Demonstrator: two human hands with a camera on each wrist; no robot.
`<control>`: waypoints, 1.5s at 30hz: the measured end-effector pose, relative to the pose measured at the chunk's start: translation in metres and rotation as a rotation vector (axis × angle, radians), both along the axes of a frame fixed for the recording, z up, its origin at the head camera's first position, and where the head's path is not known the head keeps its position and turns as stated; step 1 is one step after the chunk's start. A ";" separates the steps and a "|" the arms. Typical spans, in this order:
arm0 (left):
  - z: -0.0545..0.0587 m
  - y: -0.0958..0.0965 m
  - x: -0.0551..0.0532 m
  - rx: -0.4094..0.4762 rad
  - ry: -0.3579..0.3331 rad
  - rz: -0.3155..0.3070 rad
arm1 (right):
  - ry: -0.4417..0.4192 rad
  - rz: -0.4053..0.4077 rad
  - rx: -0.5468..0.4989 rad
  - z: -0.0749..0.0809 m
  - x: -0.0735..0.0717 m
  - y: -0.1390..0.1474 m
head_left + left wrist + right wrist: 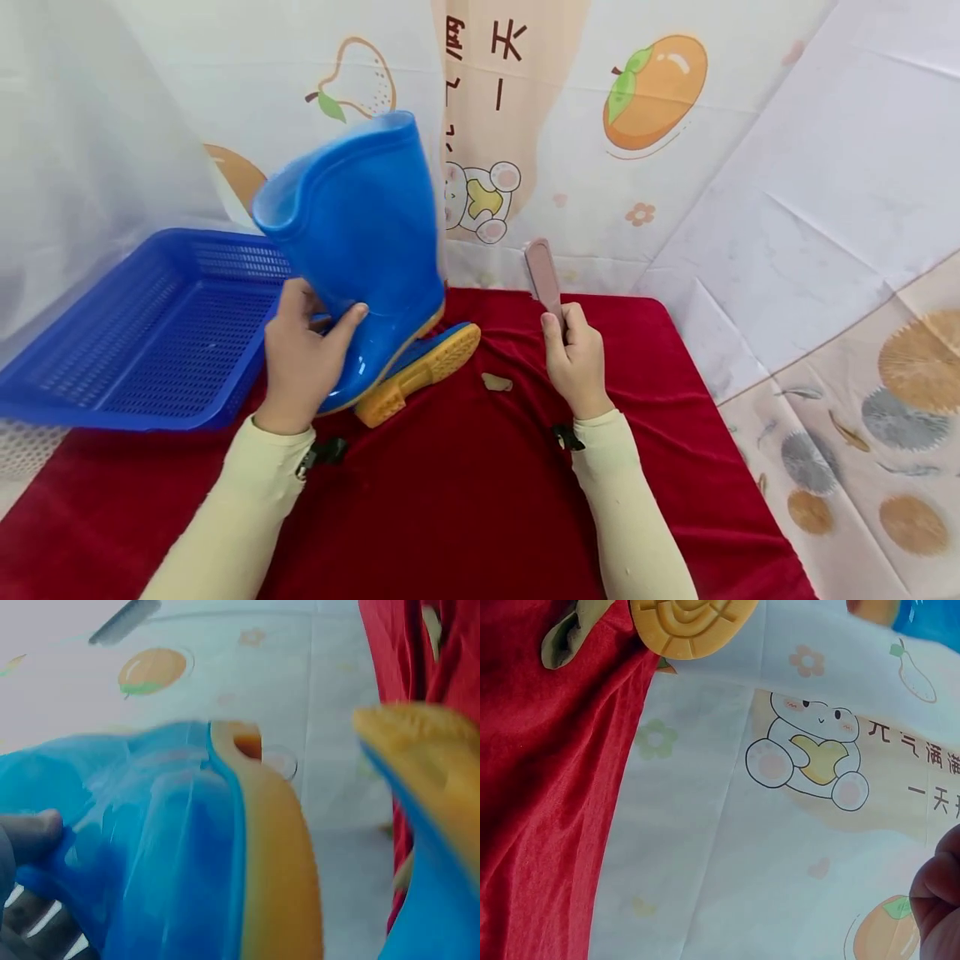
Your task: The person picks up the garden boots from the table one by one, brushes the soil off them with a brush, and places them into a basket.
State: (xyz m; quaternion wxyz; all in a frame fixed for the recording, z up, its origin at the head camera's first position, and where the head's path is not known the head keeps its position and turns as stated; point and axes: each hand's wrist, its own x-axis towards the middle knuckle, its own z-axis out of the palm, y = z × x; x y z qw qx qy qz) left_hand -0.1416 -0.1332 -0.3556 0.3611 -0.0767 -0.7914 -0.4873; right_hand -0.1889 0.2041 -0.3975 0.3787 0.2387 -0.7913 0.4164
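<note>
My left hand (pixel 303 354) grips a shiny blue rain boot (pixel 367 217) around its ankle, thumb on the near side. The boot is raised and tilted, its opening up and to the left; its yellow sole (pixel 274 847) shows in the left wrist view. Behind and below it, a second blue rain boot (pixel 427 367) lies on its side, yellow sole outward. My right hand (pixel 577 358) holds a slim pink brush (pixel 543 271) by its lower end, pointing up and apart from the boots. Its bristle side is hardly visible in the head view.
A blue plastic basket (pixel 217 333) stands at the left. Red cloth (pixel 465 500) covers the table, with a small crumpled beige piece (pixel 497 382) between the boots and my right hand. Printed white curtains (pixel 570 208) hang close behind the table's far edge.
</note>
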 end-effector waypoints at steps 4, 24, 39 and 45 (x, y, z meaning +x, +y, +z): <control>0.012 -0.021 -0.004 -0.001 0.043 0.136 | -0.005 -0.019 -0.016 0.001 0.001 0.008; 0.037 -0.117 -0.057 0.417 -0.298 0.307 | -0.024 -0.062 -0.004 0.000 0.005 0.030; -0.010 -0.129 -0.070 0.113 -0.817 0.068 | -0.088 -0.056 0.026 -0.007 0.017 0.033; 0.004 -0.123 -0.061 0.078 -0.825 0.039 | -0.106 -0.069 0.048 -0.009 0.016 0.035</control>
